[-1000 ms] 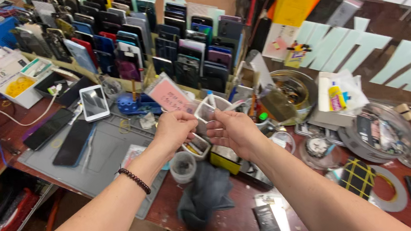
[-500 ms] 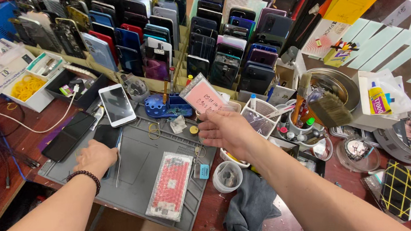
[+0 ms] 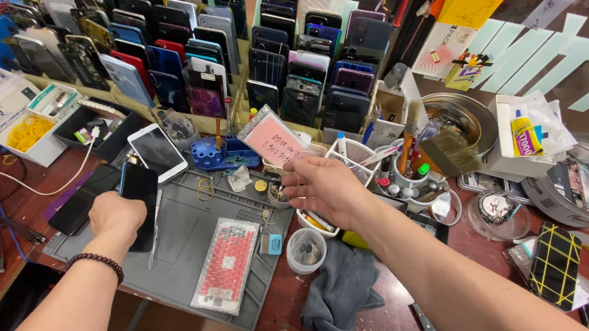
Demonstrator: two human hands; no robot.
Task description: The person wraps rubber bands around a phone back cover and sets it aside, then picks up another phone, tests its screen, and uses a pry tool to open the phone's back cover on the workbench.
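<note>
Grey work mat point(image 3: 182, 242) on the tabletop point(image 3: 7, 206) lies under my left fingers. Rack of phones point(image 3: 231, 45) stands well beyond both hands. Bubble-wrapped red part point(image 3: 225, 263) lies on the mat between my hands, nearer me. My left hand point(image 3: 115, 219) rests on a black phone point(image 3: 139, 197), fingers curled over its edge. My right hand point(image 3: 324, 187) pinches a small clear bag with a pink card point(image 3: 273, 139) between thumb and fingertips, held up above the mat.

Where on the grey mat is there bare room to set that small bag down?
The grey mat is bare between the black phone under the left hand and the bubble-wrapped packet. The cups and tubs right of the right hand are crowded.
</note>
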